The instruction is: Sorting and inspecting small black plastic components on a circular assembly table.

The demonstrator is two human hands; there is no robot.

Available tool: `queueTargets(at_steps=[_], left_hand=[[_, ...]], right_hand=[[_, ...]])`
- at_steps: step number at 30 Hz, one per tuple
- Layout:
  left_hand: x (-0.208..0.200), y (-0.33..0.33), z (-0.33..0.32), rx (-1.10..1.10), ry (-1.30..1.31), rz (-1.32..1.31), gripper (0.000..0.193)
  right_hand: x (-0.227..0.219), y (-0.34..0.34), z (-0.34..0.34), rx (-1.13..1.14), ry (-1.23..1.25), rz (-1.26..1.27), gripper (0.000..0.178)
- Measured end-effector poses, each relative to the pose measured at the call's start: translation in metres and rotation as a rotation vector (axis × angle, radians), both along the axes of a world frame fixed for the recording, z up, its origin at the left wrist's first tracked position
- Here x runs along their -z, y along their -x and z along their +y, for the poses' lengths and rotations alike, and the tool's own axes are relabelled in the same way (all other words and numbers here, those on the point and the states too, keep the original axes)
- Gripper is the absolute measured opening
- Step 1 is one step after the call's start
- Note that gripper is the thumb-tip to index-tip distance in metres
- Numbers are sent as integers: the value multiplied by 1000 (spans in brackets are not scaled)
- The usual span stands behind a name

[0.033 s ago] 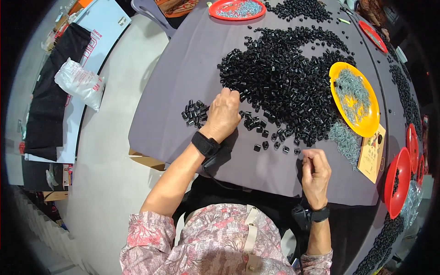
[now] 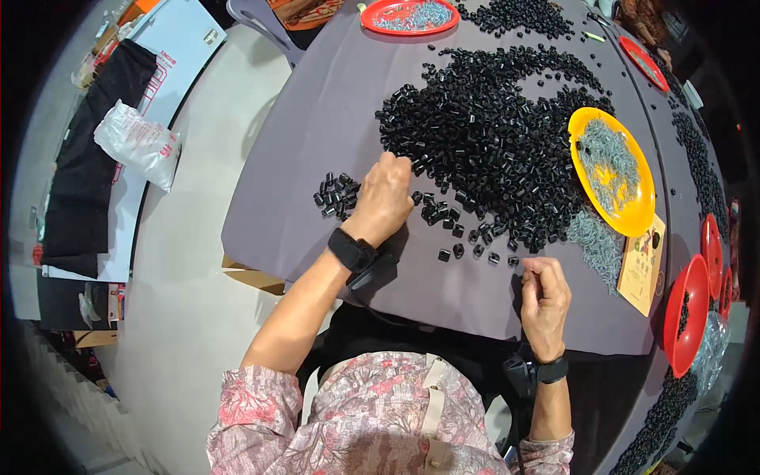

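Note:
A big heap of small glossy black pieces, like short blocks (image 2: 491, 134), spreads over the grey tablecloth (image 2: 301, 134). At its lower left edge is my left hand (image 2: 381, 194), fingers curled down and closed; what they hold, if anything, is hidden under the hand. Just left of it lies a small separate cluster of black pieces (image 2: 336, 195). My right hand (image 2: 545, 301) rests near the front edge with thumb and fingers bent together, and I cannot make out anything in them. Several loose black pieces (image 2: 478, 251) lie between the hands.
A yellow plate (image 2: 582, 119) holds small grey metal screws or pins, with more (image 2: 598, 249) spilled beside a tan booklet (image 2: 640, 269). Red plates (image 2: 412, 30) and a red bowl (image 2: 685, 317) stand farther out. A white plastic bag (image 2: 138, 142) lies at left.
My left hand has shifted very slightly to the left. My right hand and the heap look the same.

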State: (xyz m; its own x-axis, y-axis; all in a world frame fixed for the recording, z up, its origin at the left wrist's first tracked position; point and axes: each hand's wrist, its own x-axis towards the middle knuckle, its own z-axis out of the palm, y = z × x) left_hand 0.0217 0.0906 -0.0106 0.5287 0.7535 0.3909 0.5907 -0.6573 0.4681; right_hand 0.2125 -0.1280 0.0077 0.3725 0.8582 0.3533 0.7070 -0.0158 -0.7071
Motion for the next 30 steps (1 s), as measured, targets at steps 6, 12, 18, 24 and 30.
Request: queueTargets(at_steps=[6, 12, 18, 24, 30], left_hand=[[-39, 23, -40, 203, 849, -401, 15], [-34, 24, -85, 282, 1218, -685, 10], [-23, 23, -98, 268, 1307, -814, 16], [-19, 26, -100, 266, 1308, -858, 12], [-14, 29, -104, 251, 1305, -799, 9]], right_hand=[[1, 5, -3, 47, 50, 144, 9], [-19, 41, 25, -174, -31, 363, 7], [-16, 64, 34, -161, 7, 731, 9], [-14, 67, 32, -197, 65, 664, 11], [-11, 67, 31, -222, 80, 451, 14]])
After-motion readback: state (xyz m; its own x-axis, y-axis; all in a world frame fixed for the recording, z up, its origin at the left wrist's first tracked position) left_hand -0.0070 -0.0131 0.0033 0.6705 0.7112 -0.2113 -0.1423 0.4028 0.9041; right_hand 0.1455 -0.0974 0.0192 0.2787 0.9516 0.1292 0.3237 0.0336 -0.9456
